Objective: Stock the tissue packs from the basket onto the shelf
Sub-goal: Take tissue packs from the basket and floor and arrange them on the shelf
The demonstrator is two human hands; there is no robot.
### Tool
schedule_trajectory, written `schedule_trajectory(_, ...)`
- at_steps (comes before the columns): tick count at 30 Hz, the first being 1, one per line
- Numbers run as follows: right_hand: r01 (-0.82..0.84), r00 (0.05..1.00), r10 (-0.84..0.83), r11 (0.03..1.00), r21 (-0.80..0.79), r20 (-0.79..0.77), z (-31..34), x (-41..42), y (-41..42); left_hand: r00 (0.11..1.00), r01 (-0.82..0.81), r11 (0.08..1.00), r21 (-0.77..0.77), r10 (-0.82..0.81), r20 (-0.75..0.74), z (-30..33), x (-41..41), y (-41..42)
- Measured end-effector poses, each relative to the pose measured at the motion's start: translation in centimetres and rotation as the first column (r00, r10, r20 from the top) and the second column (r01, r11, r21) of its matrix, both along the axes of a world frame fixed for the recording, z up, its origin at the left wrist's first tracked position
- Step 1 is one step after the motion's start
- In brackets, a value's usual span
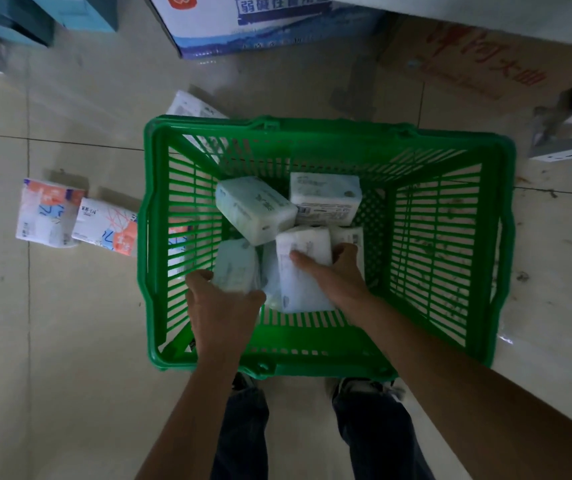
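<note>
A green slatted basket (329, 362) stands on the tiled floor between my feet and the cartons. Several white and pale-blue tissue packs lie inside it. My left hand (222, 306) reaches in and grips a pale-blue pack (236, 265) at the near left of the basket. My right hand (333, 275) closes around a white pack (303, 271) beside it, thumb on top and fingers round its right side. Two more packs (253, 209) (324, 199) rest at the far side of the basket floor. The shelf shows only as a pale edge (485, 19) at the top right.
Two tissue packs with orange and blue print (48, 213) (107, 226) lie on the floor left of the basket, and another (191, 105) behind its far left corner. A blue-and-white carton (249, 26) and a brown carton (485, 64) stand beyond. A grey shelf foot (568, 133) is at right.
</note>
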State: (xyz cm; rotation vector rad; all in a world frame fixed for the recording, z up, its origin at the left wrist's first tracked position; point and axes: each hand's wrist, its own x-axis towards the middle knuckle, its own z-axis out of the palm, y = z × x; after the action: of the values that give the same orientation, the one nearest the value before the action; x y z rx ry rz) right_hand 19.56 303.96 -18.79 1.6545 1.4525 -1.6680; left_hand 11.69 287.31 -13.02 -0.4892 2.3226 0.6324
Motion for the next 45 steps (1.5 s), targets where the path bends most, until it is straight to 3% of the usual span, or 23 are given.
schedule_trajectory(2, 0.030, 1.000, -0.030, 1.000, 0.000, 0.007, -0.2, 0.0, -0.4, 0.976, 0.155, 0.988, -0.027, -0.148, 0.160, 0.0, -1.1, -0.2)
schedule_trajectory(5, 0.001, 1.000, -0.001, 1.000, -0.028, 0.021, -0.1, 0.0, -0.7, 0.866, 0.350, 0.937, 0.000, -0.324, 0.380, -0.1, -3.3, -0.3)
schedule_trajectory(9, 0.033, 0.999, -0.032, 0.993, -0.112, 0.012, 1.3, 0.3, -0.1, 0.806, 0.423, 0.906, 0.025, -0.389, 0.447, 0.5, -5.2, -0.7)
schedule_trajectory(12, 0.067, 0.997, -0.072, 0.980, -0.190, -0.023, 2.6, 0.4, 1.0, 0.880, 0.265, 0.960, 0.088, -0.278, 0.384, 1.8, -5.7, -1.5)
schedule_trajectory(15, 0.088, 0.990, -0.116, 0.951, -0.295, -0.078, 5.0, 0.2, 2.4, 0.911, 0.052, 0.963, 0.266, -0.154, 0.381, 4.1, -5.5, -2.3)
schedule_trajectory(18, 0.083, 0.980, -0.142, 0.929, -0.361, -0.138, 8.5, -0.5, 3.1, 0.888, -0.164, 0.874, 0.457, -0.071, 0.454, 7.3, -4.9, -2.5)
schedule_trajectory(21, 0.063, 0.972, -0.141, 0.929, -0.365, -0.190, 12.8, -1.7, 3.5, 0.861, -0.276, 0.747, 0.604, -0.087, 0.502, 10.3, -4.5, -1.9)
schedule_trajectory(27, 0.105, 0.970, -0.157, 0.958, -0.266, -0.183, 22.3, -4.6, 4.9, 0.874, -0.334, 0.590, 0.735, -0.098, 0.476, 17.3, -5.0, -0.6)
schedule_trajectory(33, 0.075, 0.945, -0.158, 0.957, -0.280, -0.285, 31.7, -7.2, 5.1, 0.873, -0.412, 0.456, 0.789, -0.052, 0.486, 26.2, -7.3, -0.8)
schedule_trajectory(45, 0.010, 0.896, -0.107, 0.975, -0.223, -0.430, 52.4, -12.8, 6.8, 0.945, -0.278, 0.433, 0.857, -0.034, 0.324, 46.9, -15.2, -0.9)
